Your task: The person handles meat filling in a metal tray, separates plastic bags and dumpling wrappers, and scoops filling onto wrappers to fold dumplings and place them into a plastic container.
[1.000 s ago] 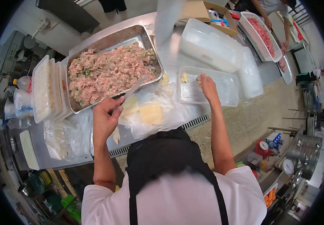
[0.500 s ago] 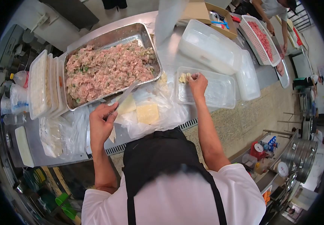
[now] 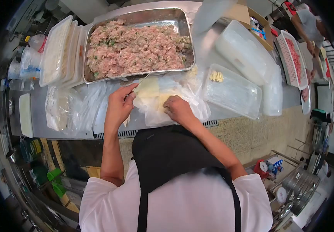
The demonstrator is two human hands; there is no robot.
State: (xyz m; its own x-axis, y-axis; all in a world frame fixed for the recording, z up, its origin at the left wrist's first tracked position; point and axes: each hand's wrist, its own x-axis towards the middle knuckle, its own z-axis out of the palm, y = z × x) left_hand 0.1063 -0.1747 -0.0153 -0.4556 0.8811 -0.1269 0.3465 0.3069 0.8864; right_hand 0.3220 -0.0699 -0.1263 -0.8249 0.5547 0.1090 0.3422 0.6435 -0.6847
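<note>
In the head view, my left hand [image 3: 121, 103] grips a thin flat spatula [image 3: 145, 79], its blade pointing up toward the front edge of the meat tray. My right hand [image 3: 177, 110] has its fingers closed at a stack of square yellow wonton wrappers [image 3: 163, 99], which it partly covers. These lie on a crumpled plastic bag [image 3: 150, 118] close to my apron. A metal tray [image 3: 193, 58] holds minced meat [image 3: 136, 50] flecked with green. To the right, several folded wontons [image 3: 216, 76] sit in the upper left corner of a clear plastic container [image 3: 238, 94].
Stacked lidded boxes [image 3: 56, 52] stand left of the tray. More plastic containers [image 3: 244, 50] lie at the right, beside a cardboard box [image 3: 261, 27]. Further right, a co-worker's arms [image 3: 309, 42] are near a white basket [image 3: 293, 58] of red meat. Plastic bags [image 3: 64, 110] cover the left front.
My right hand has come back from the container to the wrapper stack, leaving the wontons behind. My left hand still holds the spatula. The whole view has shifted.
</note>
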